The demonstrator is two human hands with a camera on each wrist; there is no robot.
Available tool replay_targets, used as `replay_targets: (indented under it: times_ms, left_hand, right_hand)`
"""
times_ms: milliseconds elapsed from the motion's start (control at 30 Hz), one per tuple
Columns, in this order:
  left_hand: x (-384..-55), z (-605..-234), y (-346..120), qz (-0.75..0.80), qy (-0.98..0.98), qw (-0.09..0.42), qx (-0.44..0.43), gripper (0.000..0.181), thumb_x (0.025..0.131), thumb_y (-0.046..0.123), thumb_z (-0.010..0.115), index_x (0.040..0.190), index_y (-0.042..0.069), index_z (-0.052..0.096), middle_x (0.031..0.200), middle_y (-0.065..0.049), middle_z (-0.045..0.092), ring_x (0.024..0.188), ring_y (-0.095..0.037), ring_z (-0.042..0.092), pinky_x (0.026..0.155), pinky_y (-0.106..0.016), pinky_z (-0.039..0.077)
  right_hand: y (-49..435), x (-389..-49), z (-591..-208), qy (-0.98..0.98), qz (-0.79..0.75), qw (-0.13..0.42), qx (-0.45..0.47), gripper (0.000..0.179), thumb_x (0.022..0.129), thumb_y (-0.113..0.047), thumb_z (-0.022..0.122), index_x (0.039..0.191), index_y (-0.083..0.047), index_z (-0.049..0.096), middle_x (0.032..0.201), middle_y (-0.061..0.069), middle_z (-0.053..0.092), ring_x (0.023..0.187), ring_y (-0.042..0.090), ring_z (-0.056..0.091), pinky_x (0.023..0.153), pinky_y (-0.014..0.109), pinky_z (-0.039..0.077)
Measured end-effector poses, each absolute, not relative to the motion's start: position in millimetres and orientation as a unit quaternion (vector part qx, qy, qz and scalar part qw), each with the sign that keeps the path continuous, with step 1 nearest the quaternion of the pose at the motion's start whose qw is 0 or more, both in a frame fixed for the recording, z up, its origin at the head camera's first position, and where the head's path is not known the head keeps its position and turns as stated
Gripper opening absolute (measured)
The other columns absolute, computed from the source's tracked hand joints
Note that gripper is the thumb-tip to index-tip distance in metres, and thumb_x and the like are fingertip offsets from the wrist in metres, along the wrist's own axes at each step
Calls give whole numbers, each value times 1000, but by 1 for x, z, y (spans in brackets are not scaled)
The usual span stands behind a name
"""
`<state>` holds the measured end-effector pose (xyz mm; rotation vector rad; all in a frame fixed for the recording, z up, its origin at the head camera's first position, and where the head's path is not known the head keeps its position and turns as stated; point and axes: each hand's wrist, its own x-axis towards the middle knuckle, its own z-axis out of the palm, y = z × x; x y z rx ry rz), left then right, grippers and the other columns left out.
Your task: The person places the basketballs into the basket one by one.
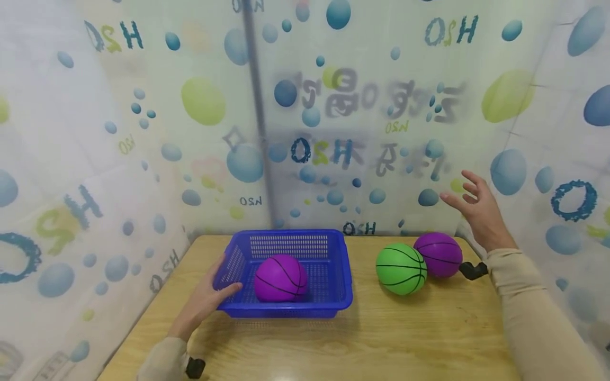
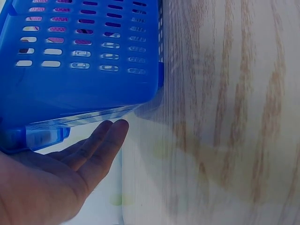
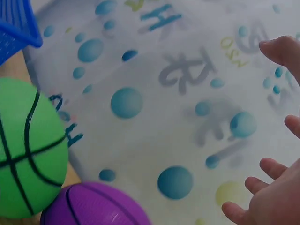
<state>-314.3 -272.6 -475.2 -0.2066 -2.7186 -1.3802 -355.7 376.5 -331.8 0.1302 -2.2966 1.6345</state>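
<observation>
A blue plastic basket [image 1: 312, 306] stands on the table with a purple ball [image 1: 280, 278] inside it. My left hand [image 1: 205, 293] is at the basket's left end, thumb over the rim near the front corner. In the left wrist view, the fingers [image 2: 105, 145] extend fairly straight along the outside below the rim; the thumb is hidden there. My right hand [image 1: 483, 214] is raised in the air at the right, fingers spread and loosely bent, holding nothing. Below and left of it, a green ball [image 1: 400, 270] sits against a second purple ball [image 1: 440, 255]. Both balls carry black basketball lines.
The wooden table [image 1: 371, 344] ends at a patterned curtain [image 1: 381, 185] behind, with more curtain at both sides. Black devices are on the left wrist [image 1: 195, 368] and right wrist [image 1: 473, 271]. Wooden surface lies between the basket and the green ball.
</observation>
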Motion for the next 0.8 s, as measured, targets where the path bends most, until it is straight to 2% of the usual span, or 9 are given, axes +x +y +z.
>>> replay_targets:
  times_ms: [133, 267, 467, 667, 800]
  left_hand:
    - [-315, -476, -274, -447, -891, 45, -67, 105, 92, 51, 75, 169, 20, 10, 172, -19, 15, 155, -48, 18, 121, -70, 16]
    - [-316, -478, -275, -446, -892, 42, -62, 106, 92, 54, 74, 169, 22, 9, 173, -17, 14, 156, -46, 16, 122, -70, 16]
    - [-315, -478, -274, -446, -892, 39, -58, 106, 92, 55, 74, 169, 21, 10, 173, -18, 14, 155, -47, 17, 121, -70, 16]
    - [-313, -477, -273, -447, -892, 41, -58, 105, 92, 54, 74, 169, 20, 11, 172, -18, 15, 155, -47, 19, 122, -69, 17]
    - [-313, -476, -273, -453, -888, 43, -63, 105, 92, 52, 75, 168, 17, 12, 172, -18, 15, 155, -47, 18, 122, -69, 16]
  right_hand:
    - [387, -364, -355, -794, 592, 134, 29, 90, 100, -38, 70, 166, -42, 9, 172, 21, -5, 157, 49, 1, 118, 76, 14]
    - [397, -366, -376, -805, 581, 122, 15, 90, 100, -44, 68, 166, -41, 7, 172, 23, -6, 155, 51, 4, 115, 78, 18]
    - [410, -370, -405, -813, 573, 105, -9, 93, 100, -48, 66, 168, -35, 4, 170, 26, -7, 155, 52, 5, 115, 74, 23]
    - [417, -368, -433, -810, 581, 65, -33, 98, 100, -50, 65, 168, -27, -1, 169, 28, -12, 154, 53, -3, 106, 84, 22]
    - [419, -369, -450, -812, 580, 39, -47, 100, 99, -53, 64, 168, -27, -4, 168, 31, -12, 152, 58, 1, 106, 85, 22]
